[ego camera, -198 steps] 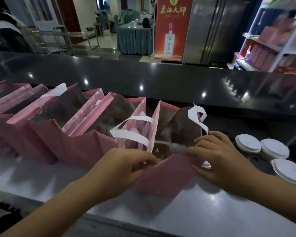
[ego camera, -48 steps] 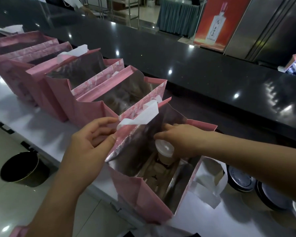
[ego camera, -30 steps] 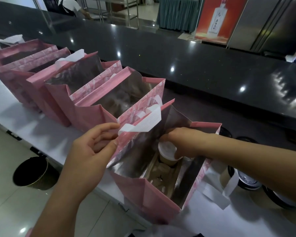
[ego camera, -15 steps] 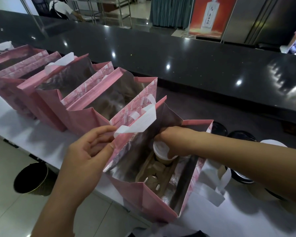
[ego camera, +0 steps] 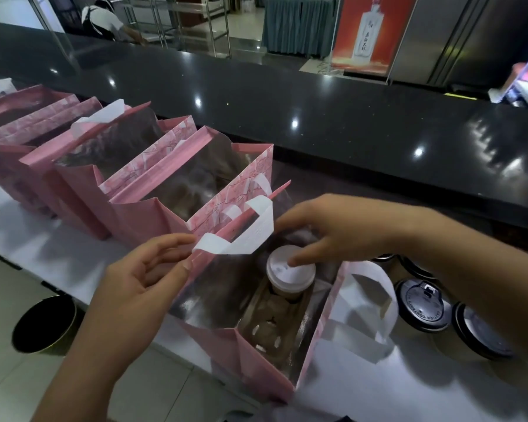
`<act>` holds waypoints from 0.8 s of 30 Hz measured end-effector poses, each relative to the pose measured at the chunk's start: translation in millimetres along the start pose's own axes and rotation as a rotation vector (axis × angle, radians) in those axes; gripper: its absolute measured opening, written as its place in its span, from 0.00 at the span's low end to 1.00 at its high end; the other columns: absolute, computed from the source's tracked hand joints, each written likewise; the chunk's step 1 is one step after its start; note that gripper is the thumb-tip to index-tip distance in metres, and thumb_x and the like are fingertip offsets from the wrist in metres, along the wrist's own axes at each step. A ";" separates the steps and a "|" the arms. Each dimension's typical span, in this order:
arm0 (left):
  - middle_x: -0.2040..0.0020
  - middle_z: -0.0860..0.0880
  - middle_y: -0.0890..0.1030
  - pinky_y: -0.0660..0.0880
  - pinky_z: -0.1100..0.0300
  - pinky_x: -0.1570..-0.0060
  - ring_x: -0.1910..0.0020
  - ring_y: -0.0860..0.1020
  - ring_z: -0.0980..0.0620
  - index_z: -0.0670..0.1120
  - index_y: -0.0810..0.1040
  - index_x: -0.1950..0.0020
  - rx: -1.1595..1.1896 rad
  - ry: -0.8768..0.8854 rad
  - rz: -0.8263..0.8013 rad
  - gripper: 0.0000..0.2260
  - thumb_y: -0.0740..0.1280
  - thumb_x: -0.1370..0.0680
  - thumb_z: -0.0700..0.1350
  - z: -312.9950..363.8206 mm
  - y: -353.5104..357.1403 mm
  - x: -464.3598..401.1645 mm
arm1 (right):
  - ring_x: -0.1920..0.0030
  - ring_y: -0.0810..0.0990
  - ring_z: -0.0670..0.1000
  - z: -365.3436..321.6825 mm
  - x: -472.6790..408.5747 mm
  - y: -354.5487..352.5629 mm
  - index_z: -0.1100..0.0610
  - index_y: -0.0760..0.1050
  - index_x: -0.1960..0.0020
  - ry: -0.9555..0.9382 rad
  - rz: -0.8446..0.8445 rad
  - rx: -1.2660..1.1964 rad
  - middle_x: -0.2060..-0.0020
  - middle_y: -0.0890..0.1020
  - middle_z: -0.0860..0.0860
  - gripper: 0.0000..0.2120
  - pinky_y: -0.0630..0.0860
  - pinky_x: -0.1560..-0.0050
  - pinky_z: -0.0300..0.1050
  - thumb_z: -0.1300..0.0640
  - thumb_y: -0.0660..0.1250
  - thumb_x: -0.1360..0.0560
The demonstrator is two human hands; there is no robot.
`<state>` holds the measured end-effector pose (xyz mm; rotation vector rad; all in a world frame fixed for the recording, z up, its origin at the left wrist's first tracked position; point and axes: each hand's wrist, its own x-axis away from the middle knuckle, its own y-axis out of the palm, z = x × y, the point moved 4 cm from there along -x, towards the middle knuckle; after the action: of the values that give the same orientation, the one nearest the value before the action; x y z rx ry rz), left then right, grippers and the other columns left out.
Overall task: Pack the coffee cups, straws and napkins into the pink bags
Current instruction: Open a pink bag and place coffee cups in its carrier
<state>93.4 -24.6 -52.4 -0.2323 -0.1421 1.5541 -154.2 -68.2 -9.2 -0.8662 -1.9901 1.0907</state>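
The nearest pink bag [ego camera: 256,370] stands open on the white counter, its foil lining showing. A white-lidded coffee cup [ego camera: 287,278] sits upright in the far slot of a cardboard carrier [ego camera: 272,330] at the bag's bottom. My left hand [ego camera: 141,284] pinches the bag's left rim beside its white handle [ego camera: 250,236]. My right hand [ego camera: 333,229] hovers over the bag's mouth with fingers relaxed, the thumb tip just touching the cup's lid. No straws or napkins are in sight.
Several more open pink bags [ego camera: 147,220] stand in a row to the left. Black-lidded cups [ego camera: 424,306] stand right of the bag. A raised black counter [ego camera: 317,117] runs behind. A round bin [ego camera: 43,327] sits on the floor, lower left.
My right hand has let go of the cup and risen out of the bag; the cup now stands in the carrier. My left hand still holds the rim.
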 end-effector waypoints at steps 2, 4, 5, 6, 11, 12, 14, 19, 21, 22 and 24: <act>0.52 0.54 0.86 0.76 0.74 0.54 0.50 0.83 0.60 0.53 0.84 0.48 0.014 -0.010 -0.015 0.11 0.71 0.29 0.46 0.9 3.1 0.7 | 0.46 0.79 0.36 2.4 23.8 -22.3 0.40 0.77 0.38 0.021 0.110 -0.109 0.46 0.81 0.36 0.18 0.78 0.44 0.40 0.45 0.72 0.27; 0.52 0.54 0.86 0.75 0.75 0.55 0.51 0.83 0.61 0.53 0.85 0.49 0.014 -0.017 -0.041 0.10 0.71 0.29 0.45 1.1 6.8 1.5 | 0.49 0.80 0.33 15.6 43.2 -41.8 0.42 0.79 0.40 0.060 0.248 -0.194 0.49 0.82 0.36 0.16 0.79 0.49 0.36 0.46 0.72 0.28; 0.52 0.54 0.86 0.75 0.75 0.55 0.52 0.83 0.61 0.53 0.85 0.49 0.017 -0.019 -0.055 0.09 0.71 0.28 0.44 1.5 8.7 2.2 | 0.50 0.80 0.34 28.1 50.4 -49.5 0.43 0.80 0.41 0.078 0.327 -0.224 0.50 0.83 0.37 0.15 0.79 0.50 0.36 0.47 0.72 0.28; 0.53 0.54 0.86 0.75 0.76 0.56 0.52 0.83 0.61 0.52 0.85 0.49 0.024 -0.019 -0.065 0.09 0.71 0.28 0.43 1.5 10.0 2.9 | 0.51 0.81 0.35 44.2 55.4 -54.5 0.43 0.80 0.42 0.108 0.405 -0.239 0.50 0.84 0.38 0.14 0.79 0.49 0.37 0.48 0.71 0.27; 0.53 0.53 0.87 0.75 0.76 0.56 0.52 0.84 0.61 0.50 0.85 0.48 0.050 -0.013 -0.106 0.12 0.69 0.31 0.45 3.4 14.2 5.9 | 0.36 0.76 0.47 137.2 55.0 -23.8 0.44 0.74 0.33 0.419 0.365 -0.014 0.36 0.78 0.46 0.25 0.70 0.37 0.43 0.48 0.74 0.29; 0.53 0.53 0.87 0.75 0.75 0.56 0.52 0.84 0.60 0.50 0.85 0.48 0.054 -0.010 -0.109 0.12 0.69 0.30 0.45 2.8 14.3 6.0 | 0.33 0.73 0.49 150.3 52.9 -7.8 0.45 0.71 0.29 0.467 0.270 0.016 0.32 0.75 0.47 0.31 0.68 0.34 0.43 0.47 0.75 0.30; 0.53 0.53 0.87 0.76 0.74 0.55 0.51 0.84 0.59 0.51 0.85 0.49 0.063 -0.011 -0.109 0.11 0.70 0.30 0.44 2.4 14.6 6.4 | 0.31 0.70 0.52 170.5 48.9 21.3 0.43 0.64 0.26 0.527 0.119 0.034 0.28 0.69 0.49 0.42 0.67 0.30 0.49 0.40 0.74 0.37; 0.51 0.52 0.87 0.77 0.72 0.52 0.50 0.84 0.57 0.58 0.85 0.50 0.039 0.005 -0.141 0.12 0.70 0.30 0.45 0.9 12.6 6.6 | 0.33 0.71 0.57 193.4 40.0 50.6 0.38 0.57 0.25 0.599 0.061 0.089 0.28 0.65 0.48 0.44 0.70 0.34 0.57 0.41 0.74 0.36; 0.51 0.52 0.86 0.78 0.71 0.51 0.50 0.84 0.55 0.58 0.85 0.50 0.026 0.023 -0.139 0.13 0.71 0.31 0.45 1.0 11.2 7.8 | 0.35 0.73 0.56 193.4 37.6 56.4 0.39 0.58 0.25 0.608 0.059 0.100 0.29 0.66 0.47 0.43 0.72 0.37 0.54 0.44 0.74 0.34; 0.51 0.53 0.86 0.77 0.71 0.52 0.50 0.84 0.56 0.59 0.85 0.50 0.008 0.035 -0.133 0.13 0.71 0.32 0.45 1.4 10.0 8.9 | 0.36 0.74 0.55 193.1 36.5 59.0 0.39 0.58 0.25 0.606 0.060 0.097 0.30 0.67 0.47 0.42 0.73 0.38 0.53 0.44 0.74 0.34; 0.52 0.54 0.86 0.78 0.71 0.54 0.52 0.84 0.57 0.60 0.84 0.51 -0.055 0.067 -0.117 0.13 0.72 0.32 0.46 1.8 5.9 11.4 | 0.39 0.76 0.54 193.2 34.7 62.7 0.39 0.60 0.27 0.595 0.078 0.088 0.32 0.69 0.46 0.40 0.75 0.41 0.52 0.43 0.74 0.34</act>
<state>87.5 -13.0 -52.7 -0.3140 -0.1438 1.4255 -316.7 -93.5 -133.2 -1.0783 -1.4152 0.8273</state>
